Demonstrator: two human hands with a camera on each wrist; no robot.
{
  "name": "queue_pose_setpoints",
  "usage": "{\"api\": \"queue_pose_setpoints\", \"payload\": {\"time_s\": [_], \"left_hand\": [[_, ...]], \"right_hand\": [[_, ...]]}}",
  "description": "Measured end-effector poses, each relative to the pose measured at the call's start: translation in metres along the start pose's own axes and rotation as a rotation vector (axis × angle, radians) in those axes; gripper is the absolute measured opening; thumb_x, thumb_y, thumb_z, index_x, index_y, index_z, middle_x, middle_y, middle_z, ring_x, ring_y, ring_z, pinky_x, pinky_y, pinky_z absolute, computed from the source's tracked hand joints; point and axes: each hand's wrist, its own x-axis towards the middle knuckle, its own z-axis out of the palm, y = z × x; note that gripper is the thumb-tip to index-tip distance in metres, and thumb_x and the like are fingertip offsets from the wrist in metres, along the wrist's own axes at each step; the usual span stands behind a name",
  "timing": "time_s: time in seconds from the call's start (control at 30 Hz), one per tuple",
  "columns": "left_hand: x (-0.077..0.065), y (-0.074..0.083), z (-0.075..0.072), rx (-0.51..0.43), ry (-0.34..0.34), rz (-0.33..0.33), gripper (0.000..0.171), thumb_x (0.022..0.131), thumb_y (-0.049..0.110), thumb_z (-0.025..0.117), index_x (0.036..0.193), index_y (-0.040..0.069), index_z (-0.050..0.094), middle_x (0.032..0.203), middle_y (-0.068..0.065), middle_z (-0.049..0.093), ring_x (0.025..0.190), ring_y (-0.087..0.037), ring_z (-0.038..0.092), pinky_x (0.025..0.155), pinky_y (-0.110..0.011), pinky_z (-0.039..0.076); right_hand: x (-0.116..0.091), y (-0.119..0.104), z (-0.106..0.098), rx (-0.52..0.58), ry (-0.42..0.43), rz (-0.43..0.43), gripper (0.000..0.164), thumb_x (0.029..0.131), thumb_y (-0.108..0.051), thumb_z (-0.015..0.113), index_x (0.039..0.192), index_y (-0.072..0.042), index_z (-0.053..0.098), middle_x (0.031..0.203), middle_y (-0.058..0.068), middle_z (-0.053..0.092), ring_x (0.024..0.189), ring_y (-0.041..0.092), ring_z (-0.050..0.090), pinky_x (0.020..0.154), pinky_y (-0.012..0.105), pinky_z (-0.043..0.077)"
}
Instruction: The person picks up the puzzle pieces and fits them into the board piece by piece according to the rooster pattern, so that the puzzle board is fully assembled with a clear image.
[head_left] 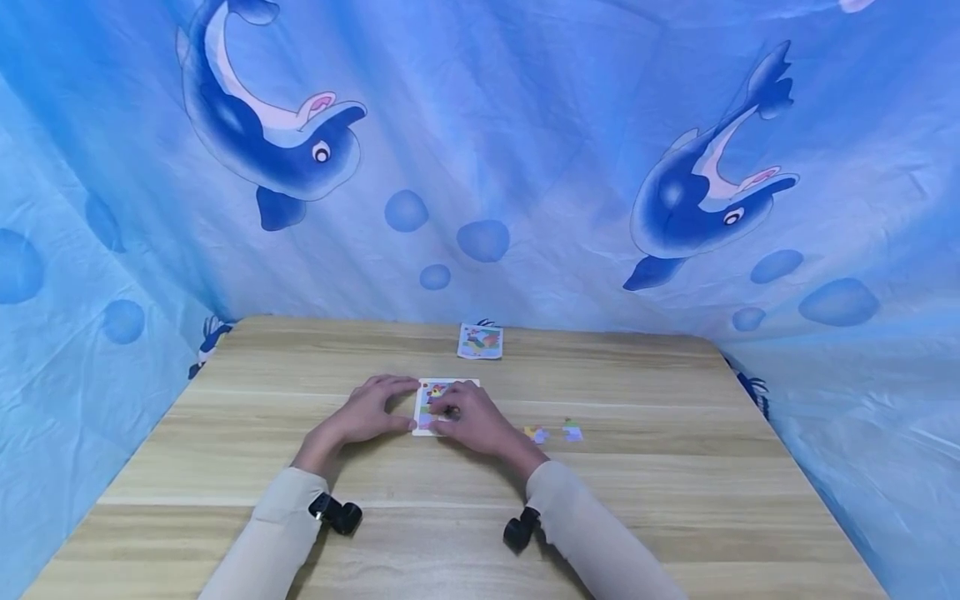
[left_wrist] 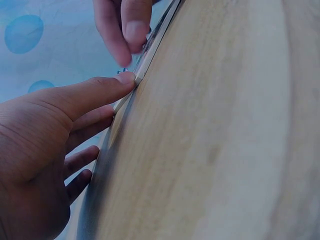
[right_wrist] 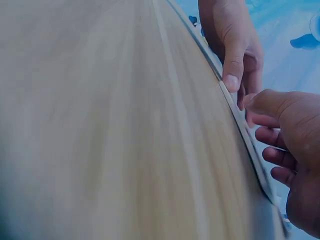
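Observation:
A small white-bordered jigsaw puzzle board (head_left: 417, 408) with a colourful picture lies on the table between the hands. My left hand (head_left: 372, 408) holds its left side, thumb near the front corner and fingers near the far corner; the left wrist view shows that thumb (left_wrist: 125, 78) against the board's edge. Over the picture, my right hand (head_left: 474, 418) has its fingers bent and its thumb low, covering the board's right part. Whether a piece sits under those fingertips is hidden. In the right wrist view the right thumb (right_wrist: 270, 102) hangs just above the board edge.
Two loose groups of puzzle pieces lie right of the board: a yellow-and-lilac one (head_left: 536, 433) and a green-and-lilac one (head_left: 572, 430). A picture card (head_left: 480, 342) lies at the wooden table's (head_left: 637, 517) far edge. A blue dolphin curtain (head_left: 525, 150) hangs behind.

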Motion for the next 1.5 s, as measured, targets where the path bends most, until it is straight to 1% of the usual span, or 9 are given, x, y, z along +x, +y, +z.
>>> {"api": "queue_pose_setpoints", "payload": {"time_s": [0.13,0.23,0.33,0.47,0.6,0.7,0.9,1.2,1.5], "left_hand": [[-0.003,0.001,-0.001,-0.008,-0.005,-0.006,0.071,0.089,0.037,0.077,0.150,0.011,0.054,0.158,-0.018,0.049,0.147,-0.048,0.036,0.115,-0.074,0.026],[-0.003,-0.001,-0.002,-0.004,-0.003,-0.005,0.071,0.089,0.037,0.078,0.150,0.011,0.054,0.157,-0.018,0.049,0.147,-0.048,0.036,0.114,-0.074,0.027],[-0.003,-0.001,-0.001,0.003,0.004,-0.001,0.071,0.088,0.037,0.079,0.150,0.011,0.055,0.157,-0.018,0.050,0.146,-0.048,0.037,0.113,-0.075,0.028],[-0.002,0.000,0.000,-0.001,0.001,-0.006,0.071,0.088,0.038,0.079,0.150,0.011,0.055,0.157,-0.018,0.050,0.147,-0.048,0.037,0.113,-0.074,0.028],[-0.001,-0.001,0.001,0.002,0.000,-0.007,0.071,0.088,0.038,0.078,0.150,0.012,0.055,0.157,-0.018,0.050,0.147,-0.048,0.037,0.113,-0.074,0.028],[-0.001,-0.001,0.001,0.002,0.002,-0.013,0.071,0.088,0.038,0.079,0.150,0.012,0.055,0.157,-0.017,0.050,0.147,-0.048,0.037,0.113,-0.074,0.028],[-0.001,-0.001,0.001,-0.007,0.005,-0.014,0.071,0.088,0.037,0.079,0.150,0.012,0.055,0.157,-0.018,0.050,0.147,-0.048,0.037,0.114,-0.074,0.027],[-0.001,-0.004,0.002,0.002,0.005,-0.024,0.072,0.087,0.039,0.079,0.150,0.014,0.055,0.158,-0.015,0.049,0.148,-0.046,0.037,0.114,-0.074,0.028],[0.000,-0.004,0.004,0.000,0.005,-0.022,0.072,0.087,0.039,0.079,0.150,0.014,0.055,0.157,-0.015,0.050,0.147,-0.046,0.038,0.113,-0.073,0.029]], "right_hand": [[-0.016,0.003,-0.019,0.043,0.007,-0.005,0.029,0.092,-0.025,0.077,0.117,-0.011,0.078,0.112,0.004,0.073,0.104,0.019,0.060,0.092,0.034,0.051],[-0.034,0.012,-0.035,0.091,0.008,0.040,0.031,0.091,-0.023,0.078,0.119,-0.010,0.077,0.113,0.004,0.071,0.107,0.019,0.061,0.094,0.036,0.052],[-0.053,0.027,-0.050,0.114,0.024,0.086,0.029,0.090,-0.021,0.080,0.116,-0.010,0.077,0.112,0.002,0.070,0.109,0.018,0.063,0.097,0.038,0.054],[-0.080,0.044,-0.070,0.103,0.067,0.132,0.028,0.088,-0.021,0.082,0.114,-0.011,0.077,0.112,-0.002,0.071,0.109,0.018,0.065,0.098,0.042,0.056],[-0.102,0.057,-0.082,0.087,0.102,0.143,0.025,0.088,-0.019,0.082,0.111,-0.012,0.078,0.110,0.000,0.072,0.105,0.020,0.066,0.092,0.038,0.057],[-0.113,0.065,-0.085,0.093,0.103,0.141,0.023,0.088,-0.018,0.083,0.109,-0.013,0.079,0.108,0.000,0.072,0.100,0.018,0.066,0.086,0.032,0.057],[-0.122,0.074,-0.086,0.099,0.090,0.129,0.024,0.087,-0.018,0.083,0.111,-0.014,0.079,0.107,-0.003,0.072,0.098,0.014,0.067,0.085,0.025,0.056],[-0.124,0.077,-0.081,0.098,0.099,0.115,0.027,0.085,-0.015,0.084,0.111,-0.012,0.079,0.106,-0.001,0.072,0.096,0.014,0.066,0.086,0.024,0.055],[-0.123,0.079,-0.078,0.068,0.095,0.150,0.025,0.083,-0.014,0.084,0.109,-0.015,0.080,0.103,-0.005,0.071,0.096,0.011,0.064,0.085,0.024,0.054]]}}
